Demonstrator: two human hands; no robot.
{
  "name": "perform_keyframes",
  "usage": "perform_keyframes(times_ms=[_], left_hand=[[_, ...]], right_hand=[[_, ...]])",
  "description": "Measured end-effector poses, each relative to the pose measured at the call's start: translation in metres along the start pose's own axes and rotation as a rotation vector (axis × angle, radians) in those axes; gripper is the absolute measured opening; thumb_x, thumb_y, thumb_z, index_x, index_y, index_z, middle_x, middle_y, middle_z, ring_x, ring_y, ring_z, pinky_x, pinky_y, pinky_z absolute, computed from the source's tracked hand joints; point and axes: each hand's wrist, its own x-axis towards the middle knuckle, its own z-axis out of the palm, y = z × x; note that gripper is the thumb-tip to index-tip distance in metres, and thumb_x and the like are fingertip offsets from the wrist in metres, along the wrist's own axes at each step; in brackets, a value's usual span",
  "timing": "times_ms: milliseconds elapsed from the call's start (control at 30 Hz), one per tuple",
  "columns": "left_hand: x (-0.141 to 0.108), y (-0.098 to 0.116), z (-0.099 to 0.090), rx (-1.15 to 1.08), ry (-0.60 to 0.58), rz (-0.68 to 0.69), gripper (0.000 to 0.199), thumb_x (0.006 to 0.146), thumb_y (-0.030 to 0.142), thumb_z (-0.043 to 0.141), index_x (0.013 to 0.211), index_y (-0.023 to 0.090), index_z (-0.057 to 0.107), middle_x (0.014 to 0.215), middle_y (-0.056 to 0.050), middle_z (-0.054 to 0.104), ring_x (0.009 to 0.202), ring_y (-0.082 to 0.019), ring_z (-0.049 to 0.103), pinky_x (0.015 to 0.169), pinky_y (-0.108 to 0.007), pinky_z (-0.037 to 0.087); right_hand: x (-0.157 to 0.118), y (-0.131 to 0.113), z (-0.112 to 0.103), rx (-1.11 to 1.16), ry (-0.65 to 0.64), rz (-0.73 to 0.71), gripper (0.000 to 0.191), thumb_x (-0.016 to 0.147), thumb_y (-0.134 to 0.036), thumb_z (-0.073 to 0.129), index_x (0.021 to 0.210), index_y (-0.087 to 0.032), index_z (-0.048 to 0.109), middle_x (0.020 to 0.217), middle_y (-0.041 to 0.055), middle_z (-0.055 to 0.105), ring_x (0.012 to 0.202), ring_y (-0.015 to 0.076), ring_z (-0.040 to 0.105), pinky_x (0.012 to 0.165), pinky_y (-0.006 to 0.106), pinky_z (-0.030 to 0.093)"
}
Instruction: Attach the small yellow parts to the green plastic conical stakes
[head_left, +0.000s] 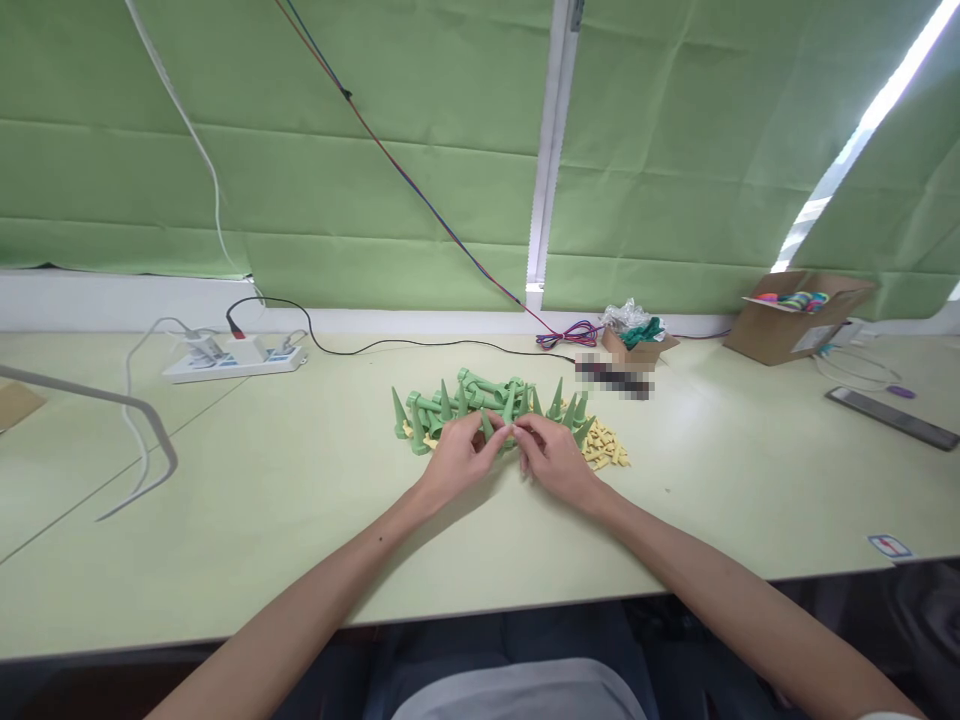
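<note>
My left hand [460,455] is closed with its fingers round a small green plastic cone-shaped spike [487,426], its tip pointing up. My right hand [553,457] is closed in a pinch, fingertips meeting those of the left; whatever they hold is hidden. Just beyond both hands lies a pile of green plastic spikes [427,402], some on their sides. Several other green cones [398,412] stand upright around the pile. To the right, small yellow plastic pieces [606,445] are heaped beside my right hand, with a few showing among the green parts.
A white power strip [236,362] with plugs and cables lies at the back left. Behind the pile are a coiled red-blue wire [574,335] and a small open box [637,348]. A cardboard box [780,325] and a dark phone-like slab [892,417] lie right.
</note>
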Motion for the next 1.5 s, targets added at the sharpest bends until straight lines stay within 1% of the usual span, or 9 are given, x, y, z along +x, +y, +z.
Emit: perform_keyframes(times_ms=[167, 400, 567, 767, 933, 1033, 1133, 1267, 1500], left_hand=[[-0.001, 0.004, -0.002, -0.008, -0.083, 0.054, 0.022, 0.088, 0.037, 0.053, 0.090, 0.017, 0.063, 0.078, 0.000, 0.065, 0.044, -0.006, 0.043, 0.045, -0.021, 0.034], [-0.002, 0.001, -0.002, 0.001, -0.133, 0.156, 0.016, 0.089, 0.031, 0.051, 0.092, 0.018, 0.061, 0.090, -0.001, 0.066, 0.047, -0.005, 0.045, 0.046, -0.020, 0.039], [-0.002, -0.001, -0.002, 0.021, -0.170, 0.188, 0.016, 0.091, 0.030, 0.050, 0.097, 0.020, 0.061, 0.093, -0.002, 0.065, 0.060, -0.009, 0.053, 0.049, -0.020, 0.043], [-0.003, -0.001, -0.002, -0.027, -0.203, 0.226, 0.014, 0.091, 0.026, 0.049, 0.099, 0.019, 0.059, 0.097, -0.003, 0.064, 0.072, -0.011, 0.058, 0.051, -0.019, 0.046], [-0.004, -0.001, -0.001, -0.028, -0.200, 0.232, 0.013, 0.091, 0.023, 0.049, 0.098, 0.019, 0.059, 0.096, -0.004, 0.064, 0.073, -0.011, 0.057, 0.049, -0.019, 0.045], [-0.004, -0.003, 0.000, 0.005, -0.166, 0.238, 0.012, 0.091, 0.022, 0.049, 0.096, 0.019, 0.059, 0.094, -0.004, 0.064, 0.075, -0.012, 0.058, 0.051, -0.019, 0.045], [-0.003, -0.003, 0.002, 0.039, -0.116, 0.226, 0.011, 0.092, 0.023, 0.048, 0.095, 0.019, 0.059, 0.091, -0.003, 0.063, 0.074, -0.013, 0.058, 0.053, -0.021, 0.044], [-0.002, -0.004, 0.002, 0.084, -0.074, 0.210, 0.012, 0.093, 0.025, 0.048, 0.094, 0.019, 0.058, 0.086, -0.001, 0.062, 0.067, -0.011, 0.055, 0.052, -0.021, 0.043], [-0.003, -0.006, 0.002, 0.095, -0.079, 0.210, 0.012, 0.093, 0.026, 0.047, 0.095, 0.019, 0.057, 0.090, -0.002, 0.062, 0.065, -0.010, 0.054, 0.052, -0.022, 0.042]], right_hand=[[0.001, -0.002, -0.002, -0.007, 0.001, 0.018, 0.026, 0.099, -0.034, 0.040, 0.079, -0.022, 0.053, 0.052, -0.0036, 0.053, 0.049, 0.0154, 0.054, 0.059, 0.027, 0.045], [0.001, 0.000, 0.000, -0.042, -0.017, 0.013, 0.033, 0.100, -0.037, 0.038, 0.072, -0.022, 0.044, 0.047, -0.0056, 0.046, 0.046, 0.0139, 0.049, 0.059, 0.026, 0.040], [0.003, 0.004, 0.002, -0.115, 0.029, -0.016, 0.039, 0.100, -0.036, 0.037, 0.064, -0.021, 0.034, 0.054, -0.0039, 0.042, 0.051, 0.0122, 0.038, 0.054, 0.026, 0.030], [0.003, 0.005, 0.002, -0.120, 0.022, -0.013, 0.042, 0.100, -0.038, 0.035, 0.063, -0.020, 0.035, 0.053, -0.0041, 0.038, 0.050, 0.0115, 0.034, 0.053, 0.026, 0.025], [0.003, 0.004, 0.002, -0.117, 0.003, -0.002, 0.043, 0.101, -0.039, 0.032, 0.064, -0.020, 0.039, 0.054, -0.0032, 0.042, 0.051, 0.0120, 0.037, 0.054, 0.027, 0.025], [0.003, 0.003, 0.002, -0.115, 0.032, 0.002, 0.041, 0.101, -0.039, 0.034, 0.065, -0.020, 0.040, 0.055, -0.0036, 0.041, 0.051, 0.0119, 0.037, 0.054, 0.027, 0.027], [0.002, 0.000, 0.001, -0.087, 0.051, 0.004, 0.033, 0.100, -0.037, 0.038, 0.072, -0.020, 0.045, 0.058, -0.0042, 0.044, 0.052, 0.0119, 0.039, 0.055, 0.025, 0.030], [0.001, -0.002, 0.000, -0.053, 0.024, -0.002, 0.023, 0.100, -0.033, 0.038, 0.083, -0.021, 0.049, 0.062, -0.0041, 0.049, 0.053, 0.0121, 0.043, 0.056, 0.025, 0.033], [0.001, -0.001, 0.000, -0.045, 0.026, -0.020, 0.023, 0.099, -0.029, 0.038, 0.080, -0.021, 0.047, 0.064, -0.0040, 0.047, 0.055, 0.0119, 0.042, 0.057, 0.025, 0.033]])
